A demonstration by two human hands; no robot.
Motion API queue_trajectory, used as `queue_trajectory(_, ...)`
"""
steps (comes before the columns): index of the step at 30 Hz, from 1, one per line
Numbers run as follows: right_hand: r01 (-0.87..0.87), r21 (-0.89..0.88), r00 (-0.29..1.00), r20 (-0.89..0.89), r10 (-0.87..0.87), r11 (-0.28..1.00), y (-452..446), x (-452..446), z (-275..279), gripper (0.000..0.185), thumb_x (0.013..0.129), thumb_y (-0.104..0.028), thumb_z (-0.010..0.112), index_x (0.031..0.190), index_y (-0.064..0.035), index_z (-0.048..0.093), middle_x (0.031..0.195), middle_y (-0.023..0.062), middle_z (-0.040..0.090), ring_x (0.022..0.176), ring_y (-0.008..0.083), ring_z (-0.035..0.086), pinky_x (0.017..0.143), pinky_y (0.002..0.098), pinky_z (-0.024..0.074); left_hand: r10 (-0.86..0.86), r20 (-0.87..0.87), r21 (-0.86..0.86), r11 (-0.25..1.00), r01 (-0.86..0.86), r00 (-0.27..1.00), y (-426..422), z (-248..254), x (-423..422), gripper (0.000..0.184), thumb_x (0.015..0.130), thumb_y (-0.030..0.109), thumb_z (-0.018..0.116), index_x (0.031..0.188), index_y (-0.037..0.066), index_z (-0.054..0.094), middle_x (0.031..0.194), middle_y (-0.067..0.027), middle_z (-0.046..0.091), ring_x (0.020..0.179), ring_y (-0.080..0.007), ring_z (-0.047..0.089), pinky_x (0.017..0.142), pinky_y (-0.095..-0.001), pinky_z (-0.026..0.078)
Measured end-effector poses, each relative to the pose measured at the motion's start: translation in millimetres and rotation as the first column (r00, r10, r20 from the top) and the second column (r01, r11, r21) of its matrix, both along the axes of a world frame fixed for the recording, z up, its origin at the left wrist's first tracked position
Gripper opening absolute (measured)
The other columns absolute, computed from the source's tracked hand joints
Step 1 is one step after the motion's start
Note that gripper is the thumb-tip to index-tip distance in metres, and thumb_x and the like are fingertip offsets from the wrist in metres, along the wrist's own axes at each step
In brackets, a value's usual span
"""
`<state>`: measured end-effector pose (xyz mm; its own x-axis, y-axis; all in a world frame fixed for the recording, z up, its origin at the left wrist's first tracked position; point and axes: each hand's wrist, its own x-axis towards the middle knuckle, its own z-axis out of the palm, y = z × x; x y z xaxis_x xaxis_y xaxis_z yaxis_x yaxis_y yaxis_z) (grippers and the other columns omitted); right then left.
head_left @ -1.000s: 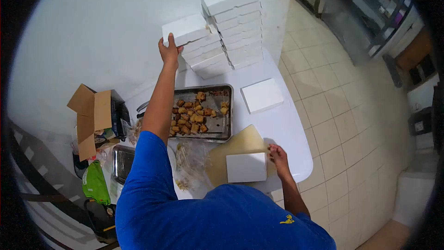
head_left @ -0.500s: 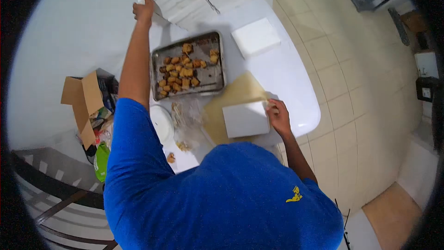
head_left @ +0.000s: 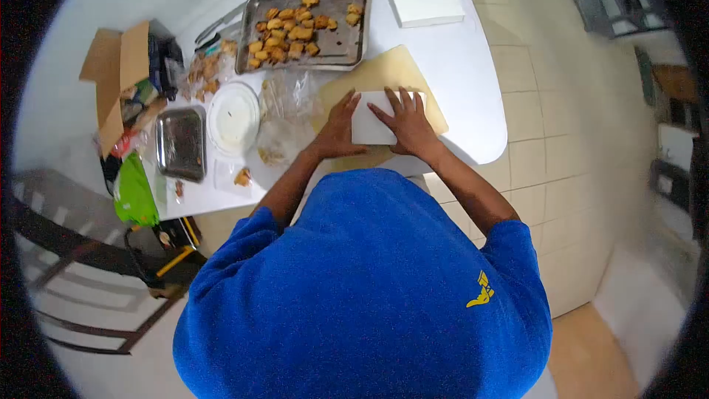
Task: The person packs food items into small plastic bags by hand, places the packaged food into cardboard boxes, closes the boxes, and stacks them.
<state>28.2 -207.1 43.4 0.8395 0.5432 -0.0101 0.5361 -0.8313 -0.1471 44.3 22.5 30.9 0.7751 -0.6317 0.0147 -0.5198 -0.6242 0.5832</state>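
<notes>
A small white box (head_left: 369, 127) lies on the tan board (head_left: 406, 66) in front of me. My left hand (head_left: 338, 131) wraps the box's left side, fingers at its far left corner and thumb along the near edge. Over the right part of the box, my right hand (head_left: 410, 125) rests with its fingers spread on the top. Beyond the board is a metal baking tray (head_left: 343, 52) holding several browned food pieces (head_left: 284, 33). Clear plastic bags (head_left: 288, 114) lie just left of the board.
Another white box (head_left: 425, 3) stands at the far right of the table. To the left are a white round lid or plate (head_left: 233, 118), a smaller metal tray (head_left: 181, 144) and bagged food (head_left: 207, 74). An open cardboard box (head_left: 133, 59) and a green bag (head_left: 135, 192) sit farther left.
My left hand has come back from the far left of the table to the white box. My right hand has moved from the box's right corner onto its top. The view has shifted.
</notes>
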Motion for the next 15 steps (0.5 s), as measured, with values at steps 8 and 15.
queue_trajectory(8, -0.128, -0.142, 0.991, -0.063, 0.12, 0.982, 10, 1, 29, 0.102, 0.054, -0.039, 0.079, 0.139, -0.0245, 0.026, 0.139, 0.0249, 0.023, 0.119, 0.0441, 0.033, 0.092, 0.0573, 0.0322, 0.377, 0.071, 0.036, 0.924, -0.38, 0.924, -5, -44, -60, 0.101, 0.06, 0.04, 0.076, 0.137, 0.003, 0.022, 0.138, -0.0179, 0.031, 0.13, -0.0338, 0.025, 0.107, -0.0485, 0.018)
queue_trajectory(15, -0.197, -0.15, 0.974, -0.139, 0.176, 0.969, 12, 10, 35, 0.102, 0.052, -0.043, 0.077, 0.138, -0.0218, 0.028, 0.134, 0.0261, 0.028, 0.113, 0.0469, 0.037, 0.089, 0.0568, 0.0359, 0.527, 0.125, -0.186, 0.844, -0.502, 0.84, -20, -54, -66, 0.092, 0.061, 0.043, 0.074, 0.134, 0.006, 0.031, 0.13, -0.0158, 0.042, 0.125, -0.0302, 0.036, 0.105, -0.0504, 0.022)
